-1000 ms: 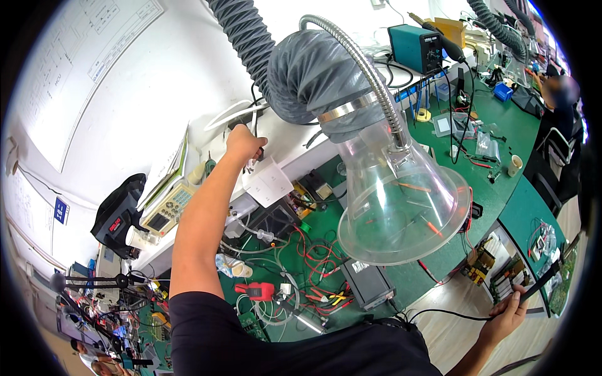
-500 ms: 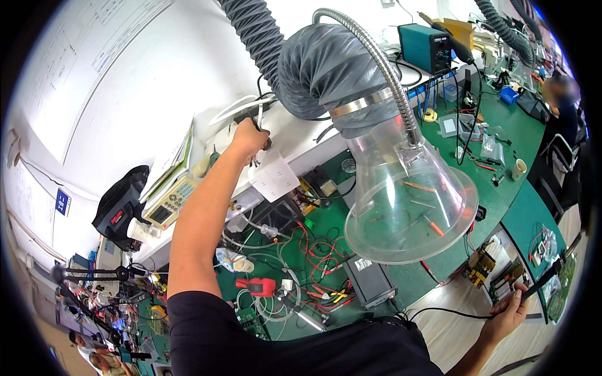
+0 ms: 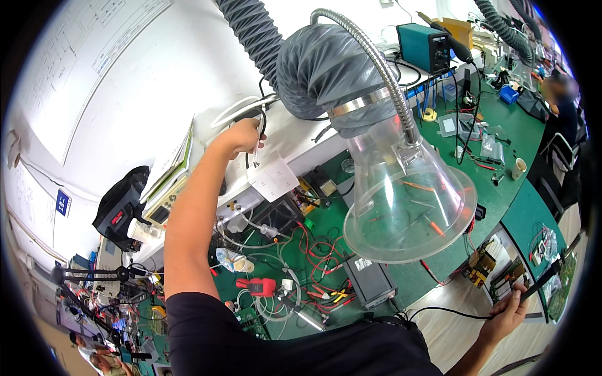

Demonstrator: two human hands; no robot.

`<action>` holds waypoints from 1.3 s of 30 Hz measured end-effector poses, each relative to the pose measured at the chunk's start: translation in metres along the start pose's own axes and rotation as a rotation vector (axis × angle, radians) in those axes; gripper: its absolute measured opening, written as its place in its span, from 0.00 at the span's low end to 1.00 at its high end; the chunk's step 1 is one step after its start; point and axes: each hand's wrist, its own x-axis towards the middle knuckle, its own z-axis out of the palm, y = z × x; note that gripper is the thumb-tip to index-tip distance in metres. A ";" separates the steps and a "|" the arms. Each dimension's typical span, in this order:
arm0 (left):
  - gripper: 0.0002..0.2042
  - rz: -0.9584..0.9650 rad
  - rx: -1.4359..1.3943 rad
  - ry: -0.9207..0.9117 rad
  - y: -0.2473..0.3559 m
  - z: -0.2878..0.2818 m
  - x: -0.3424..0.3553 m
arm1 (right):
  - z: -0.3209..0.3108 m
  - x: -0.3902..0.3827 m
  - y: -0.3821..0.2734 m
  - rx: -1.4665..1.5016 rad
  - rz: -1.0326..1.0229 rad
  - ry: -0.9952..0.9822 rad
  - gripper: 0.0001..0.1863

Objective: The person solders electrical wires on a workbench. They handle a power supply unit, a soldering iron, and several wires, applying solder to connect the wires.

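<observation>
My left hand point(image 3: 243, 138) reaches over the white shelf at the back, its fingers curled at a thin black cable point(image 3: 263, 120). A white cable point(image 3: 257, 150) hangs close beside those fingers, and their tips are partly hidden. Just below hangs a white card-like sheet point(image 3: 274, 178) at the shelf's front edge. At the lower right my right hand point(image 3: 506, 313) is closed around a long black stick-shaped thing point(image 3: 544, 279). A black cord point(image 3: 445, 309) runs to this hand from near my waist; its exact kind I cannot make out.
A clear fume hood point(image 3: 376, 225) on a grey duct point(image 3: 332, 69) hangs over the green bench. Below lie red test leads point(image 3: 307, 241), a red clamp-like tool point(image 3: 257, 287) and a grey box point(image 3: 370, 282). A teal soldering station point(image 3: 424, 49) stands back right; a person point(image 3: 561, 103) sits far right.
My left hand has shifted slightly left and down along the shelf. The black cable now shows looping up past its fingers. My right hand has not visibly moved.
</observation>
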 end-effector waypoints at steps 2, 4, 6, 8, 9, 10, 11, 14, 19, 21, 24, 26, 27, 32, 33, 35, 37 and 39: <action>0.29 0.029 -0.024 -0.023 -0.004 -0.003 -0.001 | -0.001 -0.001 0.001 -0.008 -0.004 -0.013 0.12; 0.31 0.058 -0.045 -0.040 -0.006 -0.004 -0.004 | -0.001 -0.001 0.000 -0.015 -0.004 -0.018 0.12; 0.33 0.083 -0.063 -0.047 -0.008 -0.005 -0.009 | 0.000 -0.001 -0.002 -0.020 0.002 -0.020 0.12; 0.35 0.104 0.021 -0.065 -0.019 -0.013 -0.002 | 0.000 -0.001 -0.003 -0.022 -0.004 -0.019 0.12; 0.36 0.114 0.062 -0.075 -0.021 -0.014 -0.001 | 0.000 -0.001 -0.003 -0.024 -0.007 -0.018 0.12; 0.32 0.143 0.135 -0.035 -0.022 -0.013 -0.001 | -0.001 -0.001 -0.002 -0.019 -0.001 -0.012 0.12; 0.29 0.122 0.202 -0.002 -0.023 -0.011 0.002 | -0.002 -0.001 0.000 -0.013 0.005 -0.006 0.12; 0.17 0.210 0.649 0.182 -0.028 -0.003 0.004 | -0.001 -0.001 0.000 -0.017 0.020 0.008 0.12; 0.09 0.175 1.112 0.381 -0.015 0.016 -0.007 | -0.001 0.000 0.000 -0.009 0.018 -0.001 0.11; 0.09 0.182 1.301 0.335 -0.010 0.013 -0.012 | 0.001 0.001 0.001 -0.001 0.011 -0.007 0.12; 0.08 0.284 1.459 0.332 -0.010 0.011 -0.021 | 0.003 0.001 0.000 -0.006 0.004 -0.011 0.12; 0.08 0.286 1.342 0.392 -0.016 0.013 -0.023 | 0.005 0.001 -0.002 -0.007 0.006 -0.020 0.12; 0.08 0.287 1.283 0.422 -0.018 0.012 -0.024 | 0.005 0.001 -0.002 -0.007 0.006 -0.024 0.12; 0.13 0.316 0.990 0.504 -0.022 -0.004 -0.033 | 0.008 0.003 -0.003 0.005 0.021 -0.029 0.12; 0.14 0.302 0.972 0.504 -0.022 -0.007 -0.033 | 0.009 0.003 -0.003 0.006 0.020 -0.031 0.12; 0.18 0.223 0.843 0.534 -0.017 -0.008 -0.035 | 0.009 0.003 -0.004 0.004 0.027 -0.031 0.13; 0.21 0.171 0.691 0.534 -0.012 -0.011 -0.038 | 0.009 0.003 -0.005 0.000 0.028 -0.031 0.13; 0.24 0.140 0.515 0.507 -0.010 -0.015 -0.041 | 0.008 0.003 -0.004 -0.003 0.024 -0.032 0.14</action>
